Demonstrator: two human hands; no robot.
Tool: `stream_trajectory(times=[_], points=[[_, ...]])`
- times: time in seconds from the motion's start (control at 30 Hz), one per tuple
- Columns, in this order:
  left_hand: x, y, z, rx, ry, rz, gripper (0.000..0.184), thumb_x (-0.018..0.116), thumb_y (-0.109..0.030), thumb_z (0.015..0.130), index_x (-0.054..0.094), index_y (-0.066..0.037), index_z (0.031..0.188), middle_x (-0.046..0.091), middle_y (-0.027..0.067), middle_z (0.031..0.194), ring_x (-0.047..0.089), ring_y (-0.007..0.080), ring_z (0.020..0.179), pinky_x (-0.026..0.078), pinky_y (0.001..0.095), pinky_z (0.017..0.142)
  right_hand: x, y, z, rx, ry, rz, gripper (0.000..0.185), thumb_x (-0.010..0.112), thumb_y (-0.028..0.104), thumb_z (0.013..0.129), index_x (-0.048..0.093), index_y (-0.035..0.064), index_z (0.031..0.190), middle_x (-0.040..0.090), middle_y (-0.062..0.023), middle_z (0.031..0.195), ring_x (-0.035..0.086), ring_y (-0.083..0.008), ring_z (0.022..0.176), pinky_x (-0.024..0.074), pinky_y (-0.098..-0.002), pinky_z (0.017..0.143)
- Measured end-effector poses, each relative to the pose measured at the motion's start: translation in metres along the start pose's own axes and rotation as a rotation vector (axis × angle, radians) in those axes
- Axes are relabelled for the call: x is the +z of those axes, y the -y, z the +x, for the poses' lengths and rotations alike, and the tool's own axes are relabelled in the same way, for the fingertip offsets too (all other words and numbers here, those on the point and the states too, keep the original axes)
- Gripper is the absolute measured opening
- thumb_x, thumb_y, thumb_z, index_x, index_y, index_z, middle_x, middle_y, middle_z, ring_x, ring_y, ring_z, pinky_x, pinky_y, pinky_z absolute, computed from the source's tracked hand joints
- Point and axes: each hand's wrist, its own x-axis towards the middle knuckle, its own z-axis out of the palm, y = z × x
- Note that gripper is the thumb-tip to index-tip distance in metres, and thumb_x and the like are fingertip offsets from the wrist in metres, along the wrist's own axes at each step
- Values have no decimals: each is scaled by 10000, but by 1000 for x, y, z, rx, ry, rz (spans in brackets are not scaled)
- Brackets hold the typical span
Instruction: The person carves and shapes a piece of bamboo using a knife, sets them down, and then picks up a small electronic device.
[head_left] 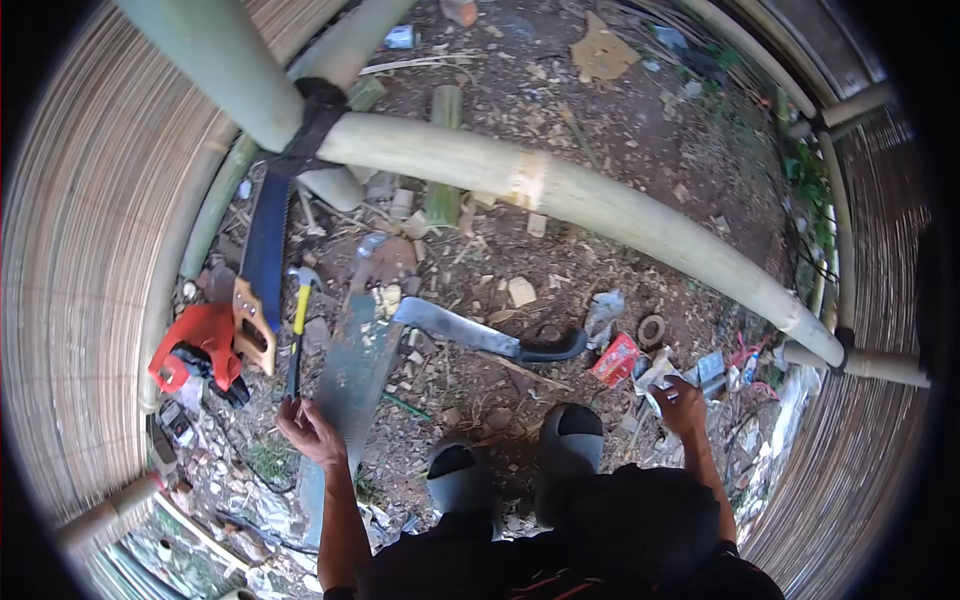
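Note:
My left hand (312,432) is at the lower left with its fingers loosely bent and somewhat apart. Its fingertips come right by the end of the black grip of a claw hammer (301,310) with a yellow shaft; I cannot tell whether they touch. My right hand (684,408) is half curled at the right, overlapping a crumpled white wrapper (658,372) in the view, with no clear grip on it. Between the hands a broad-bladed machete (455,328) with a black handle lies on the ground, its blade tip against a worn grey-green plank (350,365).
A handsaw (265,250) and a red-and-black power tool (200,345) lie left. A thick bamboo pole (580,195) crosses in front, lashed to an upright (225,65). Slatted bamboo walls stand both sides. A red packet (615,360), a tape ring (651,331) and wood chips litter the dirt.

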Motion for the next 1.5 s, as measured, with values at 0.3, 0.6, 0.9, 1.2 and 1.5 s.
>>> stream_trajectory(times=[0.3,0.6,0.9,1.2,1.5], points=[[34,-64,123,172,144,-58,220,696,-59,981,636,3,1183,646,169,1076,659,230,976,543,379,826,-146,250,79,-862,-587,-83,410,843,196,848,694,-11,1170,702,-171,1052,702,-344,926,563,-421,791],[70,-12,193,55,288,788,1033,939,-391,706,387,-62,1515,437,263,1458,436,501,1359,378,615,1074,-119,319,135,-862,-268,-286,1250,955,552,527,410,73,1545,680,-200,1209,682,-468,1083,577,-538,904],[13,70,166,154,359,583,782,949,-305,737,556,3,1338,539,274,1355,586,438,1181,515,497,945,-115,321,136,-876,-272,-218,1175,936,583,535,480,66,1486,689,-234,1205,706,-462,1042,591,-536,860],[23,79,184,-261,31,408,807,922,-241,673,553,54,1327,683,212,1205,682,352,1100,527,441,978,-118,325,127,-849,-350,-280,1066,901,634,607,517,81,1433,719,-222,1110,729,-451,968,586,-534,810],[-8,65,208,-958,338,-1334,342,627,-174,1006,603,48,1265,697,145,1075,695,229,887,631,295,733,-117,323,126,-833,-351,-288,1047,878,678,616,539,87,1413,720,-229,1085,729,-454,958,581,-534,807]])
